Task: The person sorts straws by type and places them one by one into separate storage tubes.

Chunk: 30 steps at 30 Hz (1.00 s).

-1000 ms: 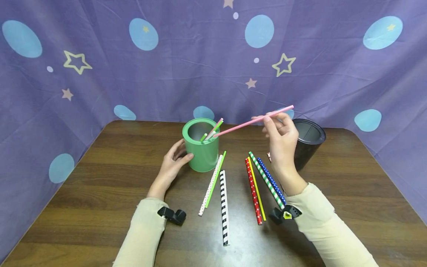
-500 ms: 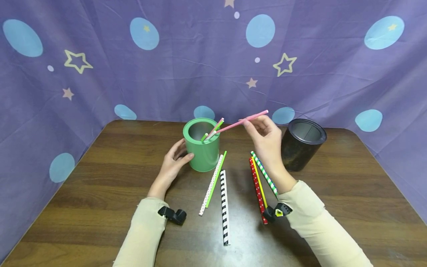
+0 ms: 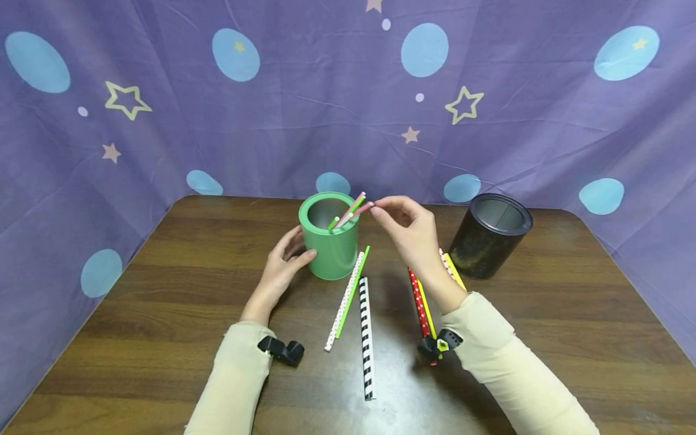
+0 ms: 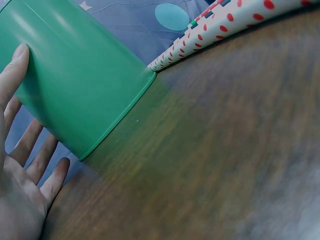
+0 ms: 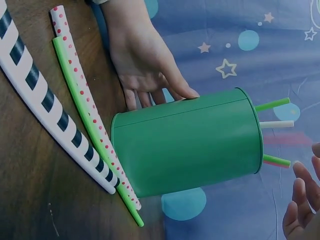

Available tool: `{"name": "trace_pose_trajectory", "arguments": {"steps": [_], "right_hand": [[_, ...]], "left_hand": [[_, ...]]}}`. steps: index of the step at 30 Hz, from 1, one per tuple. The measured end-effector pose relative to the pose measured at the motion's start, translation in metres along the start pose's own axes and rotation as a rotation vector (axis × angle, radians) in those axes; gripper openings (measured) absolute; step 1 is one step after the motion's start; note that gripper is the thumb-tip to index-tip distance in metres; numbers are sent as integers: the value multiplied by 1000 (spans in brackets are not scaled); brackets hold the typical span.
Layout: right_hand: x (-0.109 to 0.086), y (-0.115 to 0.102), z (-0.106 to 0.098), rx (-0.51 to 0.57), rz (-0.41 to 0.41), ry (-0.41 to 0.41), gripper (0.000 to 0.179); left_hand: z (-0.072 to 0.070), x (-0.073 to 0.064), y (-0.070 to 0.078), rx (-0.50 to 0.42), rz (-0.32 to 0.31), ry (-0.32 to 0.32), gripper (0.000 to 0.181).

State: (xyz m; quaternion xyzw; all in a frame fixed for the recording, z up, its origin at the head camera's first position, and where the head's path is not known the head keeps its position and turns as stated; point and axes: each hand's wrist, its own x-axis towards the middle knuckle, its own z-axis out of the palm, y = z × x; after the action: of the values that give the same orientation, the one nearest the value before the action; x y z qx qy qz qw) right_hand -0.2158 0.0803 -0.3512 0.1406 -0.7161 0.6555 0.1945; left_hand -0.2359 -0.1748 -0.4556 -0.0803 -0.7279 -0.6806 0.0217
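The right hand (image 3: 410,229) is beside the green can's mouth with its thumb and forefinger close together at the outer end of a pink straw (image 3: 362,209); I cannot tell whether they pinch it or only touch it. The straw slants down into the green can (image 3: 329,257), blurred in the right wrist view. The left hand (image 3: 280,263) steadies this can from its left side, thumb along the front, fingers spread round behind. A lime straw (image 5: 272,104) and a white straw (image 5: 276,124) jut from the mouth.

The can stands near the bench's far edge, a little left of its middle. From its foot toward the near edge run a red-dotted white straw (image 3: 344,304), a lime-green straw (image 3: 348,307) just beside it and a black-striped straw (image 3: 366,341). A red straw (image 3: 420,309) and a yellow straw (image 3: 427,311) lie partly under the right forearm. A black can (image 3: 488,241) stands toward the far right corner of the bench (image 3: 163,296).
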Motion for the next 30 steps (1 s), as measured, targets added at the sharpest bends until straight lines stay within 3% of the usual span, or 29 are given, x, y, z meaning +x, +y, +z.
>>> {"name": "trace_pose_trajectory", "arguments": {"steps": [12, 19, 24, 30], "right_hand": [[-8, 7, -22, -152, 40, -71, 19], [-16, 15, -43, -219, 118, -113, 23], [-25, 19, -56, -328, 195, -155, 22], [-41, 33, -71, -435, 231, -224, 15]], "left_hand": [[0, 1, 0, 2, -3, -6, 67], [0, 0, 0, 2, -5, -6, 67], [0, 0, 0, -2, 1, 0, 67], [0, 0, -1, -2, 0, -1, 66]]}}
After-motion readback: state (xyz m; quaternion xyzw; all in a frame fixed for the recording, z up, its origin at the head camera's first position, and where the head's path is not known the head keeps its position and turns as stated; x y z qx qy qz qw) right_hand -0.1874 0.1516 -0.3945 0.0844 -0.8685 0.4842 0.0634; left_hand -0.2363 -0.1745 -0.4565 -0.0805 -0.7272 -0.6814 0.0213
